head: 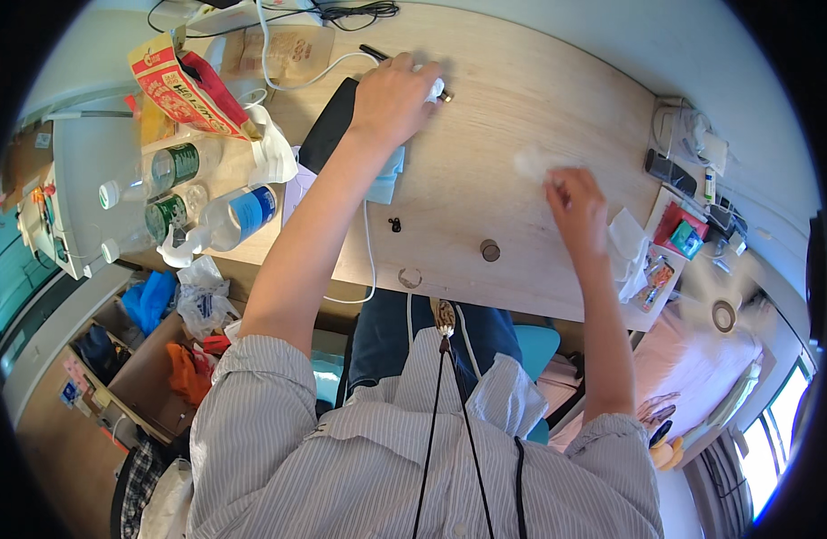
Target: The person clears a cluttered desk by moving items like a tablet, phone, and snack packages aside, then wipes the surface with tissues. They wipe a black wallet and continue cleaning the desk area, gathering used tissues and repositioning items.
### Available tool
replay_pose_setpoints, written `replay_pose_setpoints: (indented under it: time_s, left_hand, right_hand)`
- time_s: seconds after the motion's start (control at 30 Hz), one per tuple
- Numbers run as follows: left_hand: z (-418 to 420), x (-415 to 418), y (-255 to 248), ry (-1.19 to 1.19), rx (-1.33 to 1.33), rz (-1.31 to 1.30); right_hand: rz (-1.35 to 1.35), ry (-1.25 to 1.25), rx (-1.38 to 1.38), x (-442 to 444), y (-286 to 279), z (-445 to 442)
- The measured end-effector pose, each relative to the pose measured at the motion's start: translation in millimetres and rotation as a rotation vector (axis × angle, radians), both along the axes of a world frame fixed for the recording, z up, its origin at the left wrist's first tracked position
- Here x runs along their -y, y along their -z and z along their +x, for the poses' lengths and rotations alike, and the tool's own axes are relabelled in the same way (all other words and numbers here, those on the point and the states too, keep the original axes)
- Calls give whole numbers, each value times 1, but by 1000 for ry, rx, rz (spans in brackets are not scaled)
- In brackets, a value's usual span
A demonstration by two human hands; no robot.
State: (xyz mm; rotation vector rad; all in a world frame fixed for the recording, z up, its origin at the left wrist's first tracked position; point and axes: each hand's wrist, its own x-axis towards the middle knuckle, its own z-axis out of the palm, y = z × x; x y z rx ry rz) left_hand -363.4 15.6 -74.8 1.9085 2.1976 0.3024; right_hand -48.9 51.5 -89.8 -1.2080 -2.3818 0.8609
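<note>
My left hand (pixel 396 94) curls over a small white crumpled thing (pixel 436 90) at the far side of the desk. A dark stick with a gold-coloured tip (pixel 445 97) juts out beside it. Under my left wrist lie a black flat case (pixel 327 131) and a light-blue folded cloth (pixel 388 178). My right hand (pixel 578 199) is raised above the desk's right half, fingers pinched. At its fingertips is a whitish, see-through thing (pixel 534 163), too blurred to name. Nearer me are a small brown translucent cap (pixel 490 250) and a small black object (pixel 394 224).
A white cable (pixel 371 263) loops over the desk edge. At left are a red snack bag (pixel 187 91), clear bottles (pixel 177 165) and a spray bottle (pixel 235 219). White tissues (pixel 625 249) and a spinning fan (pixel 723 313) are at right. An open drawer (pixel 150 384) holds bags.
</note>
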Motion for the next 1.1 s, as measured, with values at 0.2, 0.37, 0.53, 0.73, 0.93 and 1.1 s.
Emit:
replay_pose_setpoints:
  time_s: [0.2,0.37,0.53,0.73,0.93,1.1]
  left_hand:
    - [-6,22,4,43,-103,99]
    - [-12,43,0,-27,-93,243]
    - [-23,51,7,-118,-146,246]
    - [-26,51,10,-229,-163,178]
    - [-29,52,14,-253,-126,208]
    - [-29,60,-7,-202,34,365]
  right_hand:
    - [348,175,-65,-118,41,-63]
    - [285,23,-39,-136,41,-151]
    - [323,-208,-65,-123,39,-218]
    - [342,-487,-108,-93,34,-237]
    - [231,-667,-141,-54,28,-165]
    - [18,-720,-84,-33,2,-78]
